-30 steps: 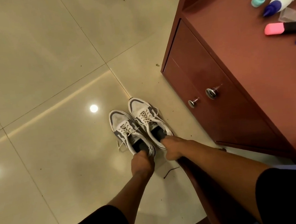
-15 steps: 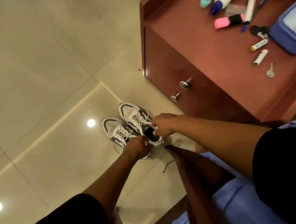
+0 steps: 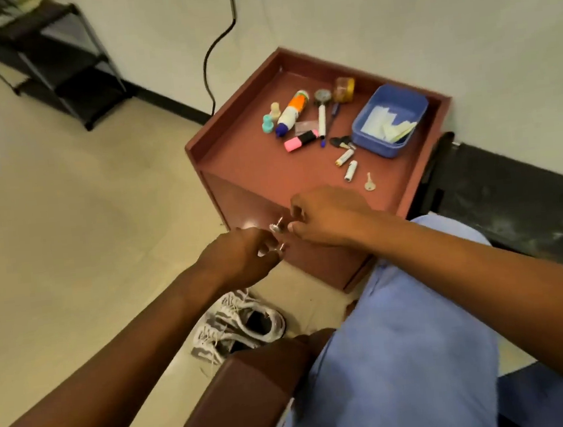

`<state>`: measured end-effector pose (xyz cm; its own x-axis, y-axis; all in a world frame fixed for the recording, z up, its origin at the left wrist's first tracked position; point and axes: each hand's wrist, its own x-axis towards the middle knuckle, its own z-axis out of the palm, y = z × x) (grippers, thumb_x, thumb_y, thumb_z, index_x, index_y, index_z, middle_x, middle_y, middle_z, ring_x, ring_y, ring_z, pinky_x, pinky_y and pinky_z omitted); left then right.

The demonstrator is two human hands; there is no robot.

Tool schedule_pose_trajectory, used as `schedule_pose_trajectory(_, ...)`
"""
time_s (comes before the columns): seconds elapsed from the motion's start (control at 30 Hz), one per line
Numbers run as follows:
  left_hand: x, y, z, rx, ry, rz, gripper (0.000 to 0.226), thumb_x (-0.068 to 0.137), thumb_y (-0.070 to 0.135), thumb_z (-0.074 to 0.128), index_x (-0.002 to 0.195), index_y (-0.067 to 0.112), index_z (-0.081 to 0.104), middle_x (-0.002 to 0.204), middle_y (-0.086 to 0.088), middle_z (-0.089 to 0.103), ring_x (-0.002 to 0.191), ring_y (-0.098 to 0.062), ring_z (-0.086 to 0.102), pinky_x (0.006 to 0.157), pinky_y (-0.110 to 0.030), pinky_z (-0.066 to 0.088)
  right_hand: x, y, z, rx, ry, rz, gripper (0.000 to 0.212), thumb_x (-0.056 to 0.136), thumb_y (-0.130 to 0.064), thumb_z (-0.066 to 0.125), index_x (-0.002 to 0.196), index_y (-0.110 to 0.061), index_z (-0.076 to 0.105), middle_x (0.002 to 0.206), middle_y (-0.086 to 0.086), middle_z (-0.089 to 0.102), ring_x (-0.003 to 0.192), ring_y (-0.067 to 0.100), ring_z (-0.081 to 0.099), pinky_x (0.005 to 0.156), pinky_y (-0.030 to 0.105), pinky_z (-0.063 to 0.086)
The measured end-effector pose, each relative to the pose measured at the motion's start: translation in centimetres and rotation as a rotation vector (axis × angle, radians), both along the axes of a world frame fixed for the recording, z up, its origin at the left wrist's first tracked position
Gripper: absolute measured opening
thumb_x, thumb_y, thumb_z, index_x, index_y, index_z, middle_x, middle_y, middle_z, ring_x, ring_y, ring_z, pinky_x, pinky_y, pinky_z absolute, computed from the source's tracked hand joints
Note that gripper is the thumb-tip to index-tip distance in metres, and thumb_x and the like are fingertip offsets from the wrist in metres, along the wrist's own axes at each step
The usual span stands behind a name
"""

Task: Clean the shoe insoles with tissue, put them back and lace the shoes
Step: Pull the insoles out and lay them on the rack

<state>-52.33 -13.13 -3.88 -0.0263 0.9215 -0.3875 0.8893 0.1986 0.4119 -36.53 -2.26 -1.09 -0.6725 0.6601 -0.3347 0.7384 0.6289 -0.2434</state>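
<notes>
Both hands have lifted off the shoes since half a second ago and now hang in front of the cabinet's drawer face, while the view has swung up to take in the wall and the whole cabinet top. The red-brown cabinet point(image 3: 255, 167) stands against the wall, its drawer front largely covered by the hands. A dark seat edge point(image 3: 242, 389) and a blue-clad leg point(image 3: 407, 356) fill the lower frame. At far left a black rack point(image 3: 63, 65) is blurred and cut off by the frame edge. The pair of shoes point(image 3: 246, 323) lies on the tiled floor below the hands, beside the cabinet's base, partly hidden behind the left forearm and the seat edge; whether insoles are inside cannot be made out. On the cabinet top sits a blue tub point(image 3: 369, 139) with pale paper in it, and beside it a white and orange bottle point(image 3: 292, 112), a pink highlighter point(image 3: 300, 141) and a small key point(image 3: 369, 183). The left hand point(image 3: 239, 258) has its fingers curled, and the right hand point(image 3: 325, 216) is bent with fingertips drawn together; whether either pinches a lace or anything else cannot be told, as motion blur and the metal drawer knobs point(image 3: 276, 229) behind them confuse the spot.
</notes>
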Motion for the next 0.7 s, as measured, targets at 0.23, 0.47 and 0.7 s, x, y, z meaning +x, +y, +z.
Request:
schedule_pose_trajectory(0.23, 7.4, 5.1, 8.3, 0.174, -0.121, -0.202, 0.029, 0.1, 0.037, 0.06, 0.124, 0.025, 0.072, 0.119, 0.01, 0.071, 0.103, -0.006, 0.067, 0.087, -0.027, 0.057, 10.2, -0.7, 7.6, 0.285, 0.145, -0.34, 0.028, 0.093, -0.053, 0.054, 0.109, -0.033, 0.066, 0.104, -0.004, 0.07, 0.092, 0.02, 0.064, 0.078, 0.035, 0.056)
schedule_pose_trajectory(0.47, 15.5, 7.5, 10.6, 0.272, -0.239, -0.298, 0.02, 0.101, 0.031, 0.061, 0.115, 0.025, 0.075, 0.111, 0.014, 0.072, 0.093, 0.002, 0.065, 0.082, -0.018, 0.054, 20.0, -2.1, 9.4, 0.318, 0.163, -0.556, 0.025, 0.09, -0.053, 0.058, 0.094, -0.029, 0.064, 0.088, -0.007, 0.068, 0.076, 0.019, 0.062, 0.064, 0.03, 0.051)
schedule_pose_trajectory(0.7, 23.8, 9.6, 8.8, 0.265, -0.228, -0.399, 0.018, 0.099, 0.027, 0.063, 0.109, 0.022, 0.077, 0.105, 0.009, 0.074, 0.091, -0.006, 0.067, 0.083, -0.025, 0.056, 27.3, -2.3, 6.3, 0.225, 0.108, -0.766, 0.028, 0.089, -0.056, 0.061, 0.098, -0.029, 0.065, 0.097, -0.003, 0.07, 0.089, 0.028, 0.067, 0.076, 0.04, 0.058)
